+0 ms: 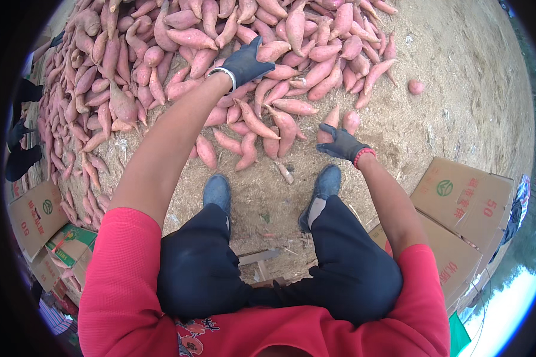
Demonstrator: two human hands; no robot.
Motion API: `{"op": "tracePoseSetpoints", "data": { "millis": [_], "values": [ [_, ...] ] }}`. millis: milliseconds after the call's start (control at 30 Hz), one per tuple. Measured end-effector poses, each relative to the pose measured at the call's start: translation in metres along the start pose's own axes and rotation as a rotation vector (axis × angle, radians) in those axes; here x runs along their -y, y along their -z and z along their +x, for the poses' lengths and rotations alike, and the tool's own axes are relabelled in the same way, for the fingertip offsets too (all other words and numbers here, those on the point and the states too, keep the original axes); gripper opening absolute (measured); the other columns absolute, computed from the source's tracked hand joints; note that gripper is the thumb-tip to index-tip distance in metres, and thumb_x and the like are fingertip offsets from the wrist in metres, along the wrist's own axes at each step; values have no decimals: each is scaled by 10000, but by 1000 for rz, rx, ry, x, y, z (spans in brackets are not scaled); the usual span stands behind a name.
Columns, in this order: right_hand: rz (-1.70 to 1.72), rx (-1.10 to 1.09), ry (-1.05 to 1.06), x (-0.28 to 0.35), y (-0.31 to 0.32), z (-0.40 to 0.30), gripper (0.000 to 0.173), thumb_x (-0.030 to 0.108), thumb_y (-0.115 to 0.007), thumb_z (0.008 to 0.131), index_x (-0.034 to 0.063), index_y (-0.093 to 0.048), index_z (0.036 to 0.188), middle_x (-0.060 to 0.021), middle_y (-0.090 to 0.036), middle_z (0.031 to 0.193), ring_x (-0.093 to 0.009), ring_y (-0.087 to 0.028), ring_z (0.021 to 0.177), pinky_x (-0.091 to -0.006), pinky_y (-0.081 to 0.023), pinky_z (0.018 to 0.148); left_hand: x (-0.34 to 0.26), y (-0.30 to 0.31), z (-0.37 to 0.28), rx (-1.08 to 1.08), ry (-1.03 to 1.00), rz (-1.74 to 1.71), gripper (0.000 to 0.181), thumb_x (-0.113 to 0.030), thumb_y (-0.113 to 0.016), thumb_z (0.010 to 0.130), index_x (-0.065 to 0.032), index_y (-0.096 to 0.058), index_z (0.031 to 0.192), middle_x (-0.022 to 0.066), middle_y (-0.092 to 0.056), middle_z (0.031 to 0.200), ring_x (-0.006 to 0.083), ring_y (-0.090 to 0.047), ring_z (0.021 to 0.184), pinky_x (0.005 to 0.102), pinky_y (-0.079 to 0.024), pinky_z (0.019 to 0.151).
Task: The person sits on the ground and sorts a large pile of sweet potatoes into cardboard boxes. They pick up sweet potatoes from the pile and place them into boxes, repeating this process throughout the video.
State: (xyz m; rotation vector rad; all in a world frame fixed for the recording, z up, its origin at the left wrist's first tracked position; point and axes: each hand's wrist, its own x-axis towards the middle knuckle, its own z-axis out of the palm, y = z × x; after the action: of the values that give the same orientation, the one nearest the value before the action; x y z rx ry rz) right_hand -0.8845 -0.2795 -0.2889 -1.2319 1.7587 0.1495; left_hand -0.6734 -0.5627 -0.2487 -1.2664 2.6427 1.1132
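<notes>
A large heap of pink-skinned sweet potatoes (192, 39) covers the ground in front of me. My left hand (245, 61), in a dark glove with a pale bangle at the wrist, reaches over the heap; its fingers touch a sweet potato (273, 51), and whether it grips it I cannot tell. Lower right, my right hand (343, 143), gloved and with a red bead bracelet, has its fingers around a sweet potato (331, 118) at the heap's edge. Just beyond that hand lies a smaller, round-ended sweet potato (351, 121).
Cardboard cartons (462, 196) stand at my right, and more cartons (38, 214) at the left. One round sweet potato (415, 87) lies apart on the bare soil. At the far left rim, another person's gloved hand (18, 132) shows. My boots (217, 193) are just below the heap.
</notes>
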Motion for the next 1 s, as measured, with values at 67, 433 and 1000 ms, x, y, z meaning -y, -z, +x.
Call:
{"op": "tracePoseSetpoints", "data": {
  "millis": [67, 433, 1000],
  "values": [
    [43, -24, 19, -8, -6, 11, 812, 569, -691, 775, 162, -439, 1431, -228, -612, 1212, -413, -531, 1174, -430, -408, 1017, 1, -21, 16, -37, 39, 78, 877, -474, -715, 780, -4, -360, 1429, 271, -574, 1254, 375, -573, 1168, 411, -436, 1007],
    [153, -333, -61, 63, -7, -9, 584, 549, -761, 704, 166, -681, 1138, -160, -666, 1065, -351, -536, 1096, -394, -445, 949, 29, -21, -67, 226, 78, -1103, 486, -354, -684, 878, -12, -580, 1208, 100, -654, 1041, 180, -638, 909, 292, -515, 765],
    [259, -465, -46, 98, -22, -34, 585, 583, -798, 649, 144, -729, 1030, -154, -649, 934, -307, -558, 1023, -378, -472, 855, 29, 4, -212, 18, 165, -1653, 438, -310, -583, 954, -5, -506, 1257, 154, -619, 1069, 269, -656, 900, 387, -565, 782]
  ]
}}
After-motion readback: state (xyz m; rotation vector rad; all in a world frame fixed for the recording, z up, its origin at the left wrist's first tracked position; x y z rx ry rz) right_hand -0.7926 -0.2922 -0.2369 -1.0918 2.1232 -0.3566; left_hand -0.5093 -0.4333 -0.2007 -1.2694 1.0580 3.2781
